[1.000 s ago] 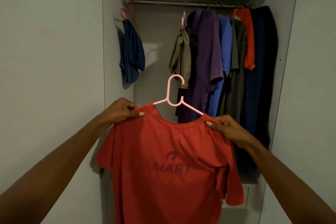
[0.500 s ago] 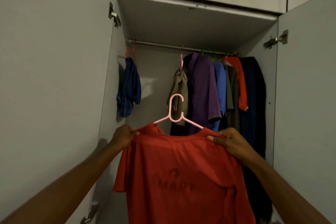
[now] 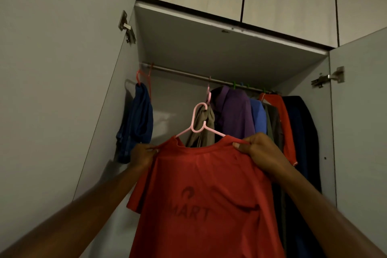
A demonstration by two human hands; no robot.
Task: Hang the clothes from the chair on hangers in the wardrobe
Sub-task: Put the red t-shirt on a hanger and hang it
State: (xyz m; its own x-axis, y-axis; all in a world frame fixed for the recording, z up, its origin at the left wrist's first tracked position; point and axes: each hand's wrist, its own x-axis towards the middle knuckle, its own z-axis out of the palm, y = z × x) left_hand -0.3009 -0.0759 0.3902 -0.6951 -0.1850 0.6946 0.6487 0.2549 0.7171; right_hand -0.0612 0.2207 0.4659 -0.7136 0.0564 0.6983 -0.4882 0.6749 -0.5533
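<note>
Your left hand (image 3: 142,156) and right hand (image 3: 261,153) pinch shirt (image 3: 205,195) shoulders; shirt on hanger (image 3: 199,120), hook below rail (image 3: 188,74).

A red cotton T-shirt with a faded dark "SMART" print (image 3: 201,195) hangs on a pale pink plastic hanger (image 3: 199,123). The left hand (image 3: 142,155) pinches its shoulder at nine o'clock; the right hand (image 3: 261,153) grips the other at three. At twelve o'clock, a metal wardrobe rail (image 3: 184,73) carries a purple collared shirt (image 3: 232,115) and a hanging blue garment (image 3: 136,123).
</note>
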